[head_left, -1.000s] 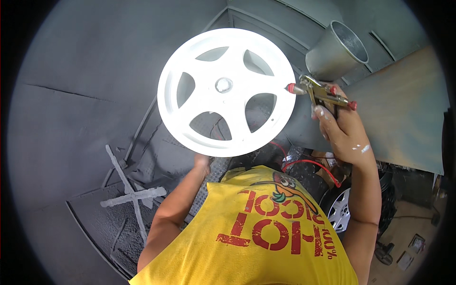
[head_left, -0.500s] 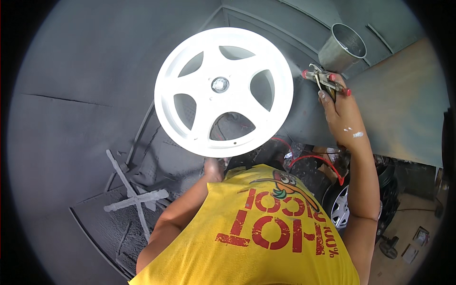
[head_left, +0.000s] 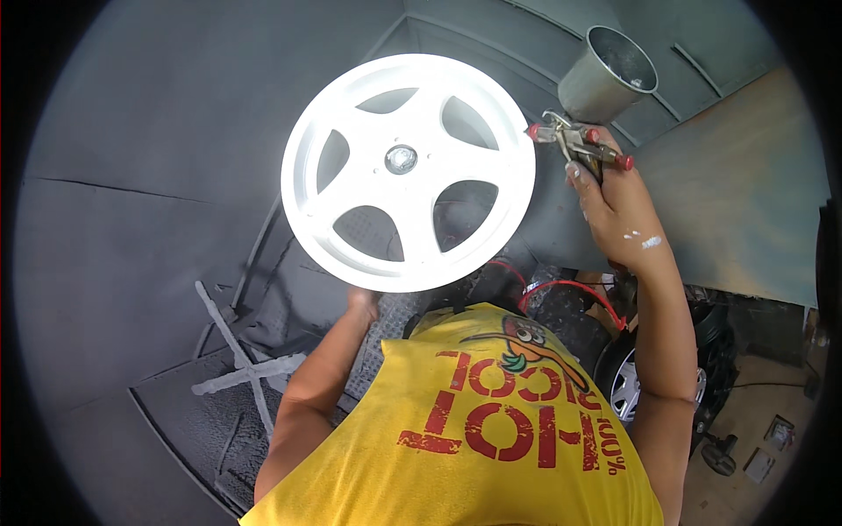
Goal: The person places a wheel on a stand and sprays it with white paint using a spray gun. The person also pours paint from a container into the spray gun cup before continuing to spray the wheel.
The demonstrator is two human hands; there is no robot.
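A white five-spoke wheel rim (head_left: 409, 207) faces me in the upper middle, bright with light. My right hand (head_left: 614, 197), flecked with white paint on its back, is closed around a spray gun (head_left: 574, 140) with red knobs. Its metal cup (head_left: 596, 92) sits on top, and the nozzle is close to the rim's right edge, pointed across it. My left hand (head_left: 362, 302) is at the rim's lower edge, its fingers hidden beneath the rim, so I cannot tell whether they grip anything.
A red hose (head_left: 579, 287) curves behind the rim. Other wheels with tyres (head_left: 624, 390) stand at the lower right beside a brown panel (head_left: 737, 202). Grey-coated crossed bars (head_left: 250, 368) lie at the lower left. Grey walls (head_left: 149, 114) surround the far side.
The rim has turned, its spokes and openings now at different angles. My right hand and the spray gun have come left and slightly up, nearer the rim. My left hand has shifted left.
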